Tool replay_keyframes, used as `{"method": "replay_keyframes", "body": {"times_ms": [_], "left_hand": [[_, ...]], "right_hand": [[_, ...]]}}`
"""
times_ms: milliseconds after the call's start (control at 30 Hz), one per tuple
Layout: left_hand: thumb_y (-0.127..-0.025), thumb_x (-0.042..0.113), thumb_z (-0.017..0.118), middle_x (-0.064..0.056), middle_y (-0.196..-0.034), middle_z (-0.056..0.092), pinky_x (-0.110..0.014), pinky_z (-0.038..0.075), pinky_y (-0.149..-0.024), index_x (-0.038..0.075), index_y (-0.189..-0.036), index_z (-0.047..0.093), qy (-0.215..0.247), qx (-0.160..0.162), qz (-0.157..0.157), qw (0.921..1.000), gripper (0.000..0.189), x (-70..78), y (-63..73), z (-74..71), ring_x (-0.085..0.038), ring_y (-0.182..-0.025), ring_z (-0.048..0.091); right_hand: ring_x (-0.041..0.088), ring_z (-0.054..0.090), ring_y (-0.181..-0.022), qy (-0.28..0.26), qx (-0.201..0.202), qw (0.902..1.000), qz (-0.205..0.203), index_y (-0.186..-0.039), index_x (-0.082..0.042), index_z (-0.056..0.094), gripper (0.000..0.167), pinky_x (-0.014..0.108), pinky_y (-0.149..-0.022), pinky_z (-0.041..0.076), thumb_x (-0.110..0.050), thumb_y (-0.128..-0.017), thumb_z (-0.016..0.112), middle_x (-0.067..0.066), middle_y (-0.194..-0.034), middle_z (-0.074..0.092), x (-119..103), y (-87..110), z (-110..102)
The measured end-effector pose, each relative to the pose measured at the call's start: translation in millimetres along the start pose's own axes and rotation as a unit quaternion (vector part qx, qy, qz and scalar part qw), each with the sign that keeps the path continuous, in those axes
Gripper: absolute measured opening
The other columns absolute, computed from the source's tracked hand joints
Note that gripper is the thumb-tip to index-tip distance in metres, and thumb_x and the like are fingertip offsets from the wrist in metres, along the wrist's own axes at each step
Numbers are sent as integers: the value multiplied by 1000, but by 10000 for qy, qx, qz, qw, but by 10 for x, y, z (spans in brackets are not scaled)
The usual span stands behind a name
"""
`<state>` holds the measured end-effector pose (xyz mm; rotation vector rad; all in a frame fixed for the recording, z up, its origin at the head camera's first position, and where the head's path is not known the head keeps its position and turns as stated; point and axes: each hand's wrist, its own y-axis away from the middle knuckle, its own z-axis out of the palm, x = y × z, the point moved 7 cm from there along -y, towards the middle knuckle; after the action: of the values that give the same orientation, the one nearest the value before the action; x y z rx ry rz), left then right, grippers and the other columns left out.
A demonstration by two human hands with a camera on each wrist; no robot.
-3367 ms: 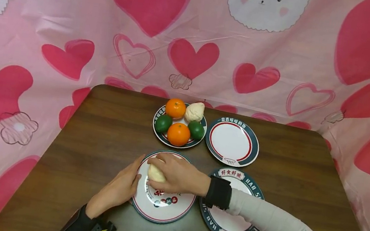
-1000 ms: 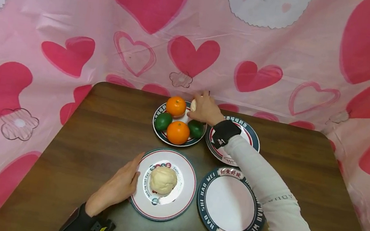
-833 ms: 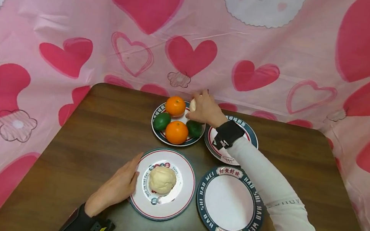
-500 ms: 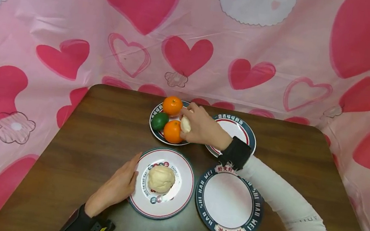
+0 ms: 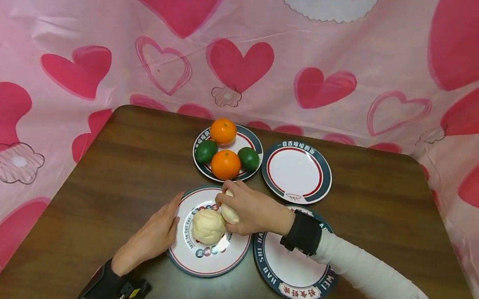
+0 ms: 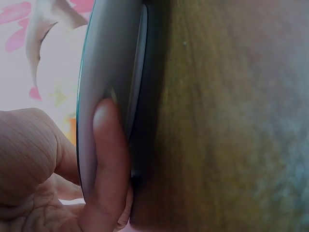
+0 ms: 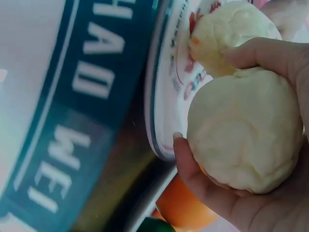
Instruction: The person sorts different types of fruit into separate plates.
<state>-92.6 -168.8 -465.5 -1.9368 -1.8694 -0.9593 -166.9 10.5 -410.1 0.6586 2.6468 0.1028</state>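
Note:
My right hand grips a pale steamed bun with thumb and fingers curled round it, above the right part of the near left plate. On that white plate with a red ring sits another steamed bun, right beside the held one in the head view. My left hand holds the plate's left rim; in the left wrist view a finger lies against the plate's underside, with the rest of the hand on the rim's other side.
Behind, a dark-rimmed plate bears two oranges and two green fruits. A bare plate lies to its right. Another dark-rimmed plate sits under my right wrist. A pink heart-print cloth hangs behind the wooden table.
My right hand set the first bun on the near left plate, reached to the back plate, took the second bun and carried it forward over the near plate. The left hand stays at the rim.

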Motion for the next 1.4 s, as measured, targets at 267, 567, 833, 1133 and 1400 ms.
{"method": "replay_keyframes", "body": {"times_ms": [267,567,833,1133,1400], "left_hand": [[-103,6,51,-32,-153,40,-60,40,-112,-1,-159,20,-29,88,62,9999,64,-5,-19,-1,-46,-139,47],[-102,4,52,-33,-145,48,-59,45,-108,-3,-157,24,-250,267,287,9989,63,29,-22,-20,-45,-132,54],[-102,4,53,-33,-145,47,-60,45,-108,-1,-158,23,-168,180,224,9994,64,11,-21,-11,-46,-131,54],[-103,5,52,-33,-146,46,-61,44,-109,0,-159,20,-80,47,126,9999,65,4,-23,2,-44,-130,54],[-104,7,51,-32,-148,45,-61,42,-111,0,-160,18,-64,-24,106,9999,66,-11,-8,-13,-44,-130,53]], "right_hand": [[21,50,-117,-65,-261,9996,-46,-133,-26,58,54,30,-92,55,-40,-86,80,5,-136,48,-37,-60,152],[26,46,-135,146,-621,9979,81,-152,-36,46,79,42,-99,56,-52,-83,80,4,-156,39,-90,-101,283],[30,45,-142,382,-451,9982,85,-154,-35,43,79,48,-103,53,-49,-85,79,3,-166,32,-205,33,117],[28,49,-139,203,803,9961,302,-149,-31,51,69,48,-105,53,-45,-88,79,6,-160,43,-151,502,-307],[28,64,-119,-280,1716,9639,2016,-140,-21,60,49,51,-96,57,-35,-94,72,9,-139,61,396,1396,-338]]}}
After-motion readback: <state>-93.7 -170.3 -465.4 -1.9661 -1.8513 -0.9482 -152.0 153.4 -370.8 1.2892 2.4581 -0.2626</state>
